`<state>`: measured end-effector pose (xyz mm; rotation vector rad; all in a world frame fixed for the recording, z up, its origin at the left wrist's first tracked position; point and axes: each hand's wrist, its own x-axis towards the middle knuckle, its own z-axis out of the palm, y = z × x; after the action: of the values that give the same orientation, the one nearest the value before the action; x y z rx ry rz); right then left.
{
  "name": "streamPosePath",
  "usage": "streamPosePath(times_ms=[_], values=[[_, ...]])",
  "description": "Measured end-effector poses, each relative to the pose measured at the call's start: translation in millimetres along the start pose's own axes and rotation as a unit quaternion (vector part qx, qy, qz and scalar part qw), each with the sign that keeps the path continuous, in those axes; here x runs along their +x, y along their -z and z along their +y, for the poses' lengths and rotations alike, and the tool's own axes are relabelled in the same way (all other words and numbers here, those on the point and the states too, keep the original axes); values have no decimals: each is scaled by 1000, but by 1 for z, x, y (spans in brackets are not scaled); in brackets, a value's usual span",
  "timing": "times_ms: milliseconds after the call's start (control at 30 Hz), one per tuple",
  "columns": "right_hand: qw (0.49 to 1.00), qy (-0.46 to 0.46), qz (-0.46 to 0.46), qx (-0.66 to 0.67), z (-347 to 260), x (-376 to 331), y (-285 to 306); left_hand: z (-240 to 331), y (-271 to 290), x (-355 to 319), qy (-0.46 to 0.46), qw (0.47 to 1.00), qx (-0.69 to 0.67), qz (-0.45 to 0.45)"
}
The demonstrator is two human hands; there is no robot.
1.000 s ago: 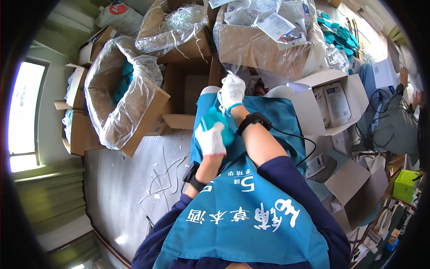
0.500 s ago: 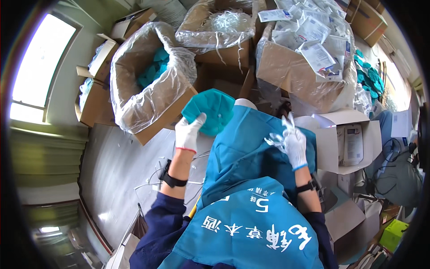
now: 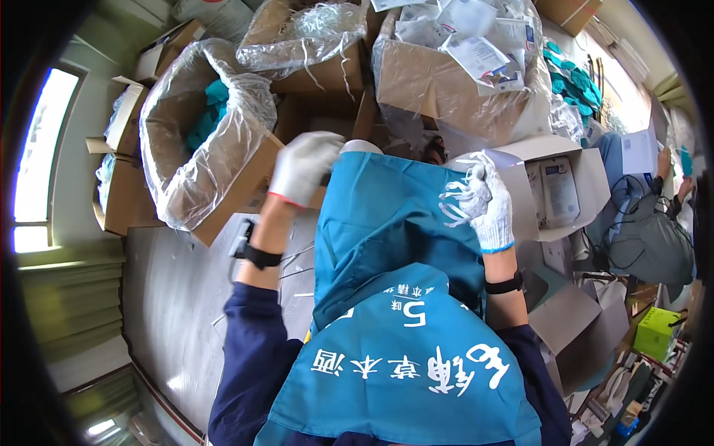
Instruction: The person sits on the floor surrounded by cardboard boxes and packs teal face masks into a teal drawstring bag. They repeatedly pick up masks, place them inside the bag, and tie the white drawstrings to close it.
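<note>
My left hand (image 3: 303,169), in a white glove with a red cuff edge, is raised beside the plastic-lined carton. Motion smears its fingers, and no teal piece shows in it. My right hand (image 3: 491,212), in a white glove with a blue cuff edge, is closed around a bunch of thin white cords (image 3: 465,197) whose loops hang out to its left. Beneath both hands a teal apron (image 3: 394,215) with white lettering spreads over my lap. The plastic-lined carton (image 3: 249,175) at the left has crumpled teal pieces (image 3: 210,111) inside.
At the back stand a carton of white shreds (image 3: 320,22) and a large carton (image 3: 446,97) heaped with white packets (image 3: 480,56). An opened white box (image 3: 587,175) with packets is at my right. Farther right, another person (image 3: 647,230) sits, partly visible. A green box (image 3: 654,331) lies lower right.
The teal pleated piece that my left hand held is no longer in view. That hand has turned and blurred; my right hand has closed more around the cords. The whole view has shifted.
</note>
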<state>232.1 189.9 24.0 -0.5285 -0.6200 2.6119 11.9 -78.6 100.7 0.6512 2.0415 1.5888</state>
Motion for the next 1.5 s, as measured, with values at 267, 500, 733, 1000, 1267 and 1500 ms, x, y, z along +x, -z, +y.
streamPosePath(times_ms=[267,500,733,1000,1267,1500], values=[[998,-36,-44,15,-14,-8,-7,-19,-164,-7,-117,972,20,-205],[993,-59,-58,89,-12,-9,-4,-32,-171,2,3,974,29,-224],[999,18,-3,-31,-6,0,-10,-22,-165,-17,-59,932,124,-337],[745,208,-107,-625,3,-30,-45,4,-133,-17,-23,938,131,-320],[743,-14,-354,-568,-20,-96,-74,37,-105,-73,-195,800,111,-557],[705,-115,-379,-588,-39,-148,-89,72,-67,-99,-196,790,1,-581]])
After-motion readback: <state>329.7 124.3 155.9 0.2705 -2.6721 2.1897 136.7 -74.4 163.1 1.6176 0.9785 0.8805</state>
